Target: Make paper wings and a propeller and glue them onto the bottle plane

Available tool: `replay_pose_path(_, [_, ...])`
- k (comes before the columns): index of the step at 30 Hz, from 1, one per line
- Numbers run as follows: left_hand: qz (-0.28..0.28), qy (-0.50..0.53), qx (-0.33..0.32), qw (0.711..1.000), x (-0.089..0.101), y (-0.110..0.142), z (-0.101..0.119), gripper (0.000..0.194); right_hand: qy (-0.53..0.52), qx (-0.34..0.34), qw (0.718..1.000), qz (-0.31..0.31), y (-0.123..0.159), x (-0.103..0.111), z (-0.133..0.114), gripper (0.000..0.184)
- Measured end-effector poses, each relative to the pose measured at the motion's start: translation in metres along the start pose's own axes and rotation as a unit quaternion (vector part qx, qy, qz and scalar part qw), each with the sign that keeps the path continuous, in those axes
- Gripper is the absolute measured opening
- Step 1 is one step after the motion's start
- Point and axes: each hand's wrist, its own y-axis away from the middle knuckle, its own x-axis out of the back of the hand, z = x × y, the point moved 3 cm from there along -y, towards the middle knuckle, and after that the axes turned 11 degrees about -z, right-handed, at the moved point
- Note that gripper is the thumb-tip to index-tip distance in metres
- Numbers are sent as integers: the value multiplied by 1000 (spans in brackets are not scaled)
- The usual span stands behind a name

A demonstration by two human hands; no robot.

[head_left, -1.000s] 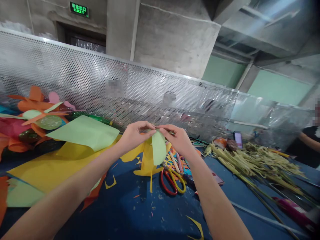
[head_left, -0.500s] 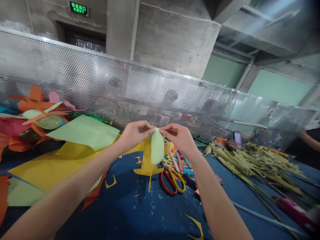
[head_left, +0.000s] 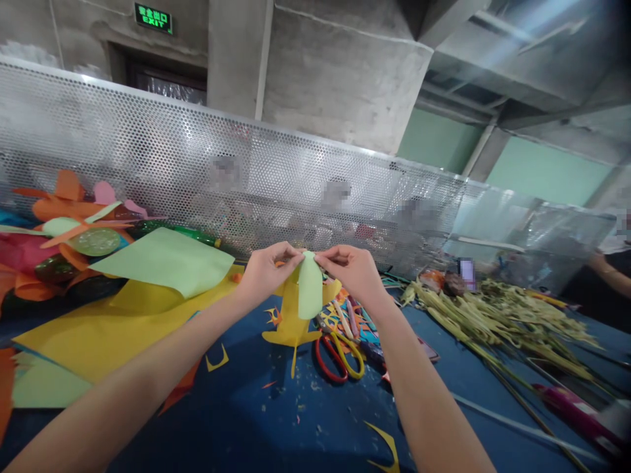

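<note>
A pale green paper strip (head_left: 310, 292) with rounded ends hangs from the fingertips of both my hands. My left hand (head_left: 270, 268) pinches its upper left edge between thumb and fingers. At the upper right edge, my right hand (head_left: 348, 268) pinches it the same way. Behind and below the strip is a yellow paper cutout (head_left: 290, 332) with curved arms, partly covered by the green piece. Scissors (head_left: 340, 355) with one red and one yellow handle lie on the blue table just right of it.
Green sheets (head_left: 170, 259) and yellow sheets (head_left: 108, 328) lie left, below orange paper flowers (head_left: 64, 203). Paper scraps (head_left: 217, 358) dot the blue table (head_left: 236, 420). Dried husks (head_left: 503, 322) and a purple tool (head_left: 572, 407) lie right. A perforated metal screen (head_left: 276, 171) stands behind; a person's arm (head_left: 614, 272) shows far right.
Both hands keep their pinch on the green paper strip, with only a slight shift. The view has moved a little.
</note>
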Motion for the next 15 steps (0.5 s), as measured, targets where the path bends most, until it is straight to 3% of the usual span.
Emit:
replay_pose_path(10, [52,-85,-56,993,-10,12,9,14,-16,39,998,-48,2,3,0,18])
replay_pose_path(15, [41,-55,-26,997,-2,8,12,20,13,50,997,-56,5,3,-9,21])
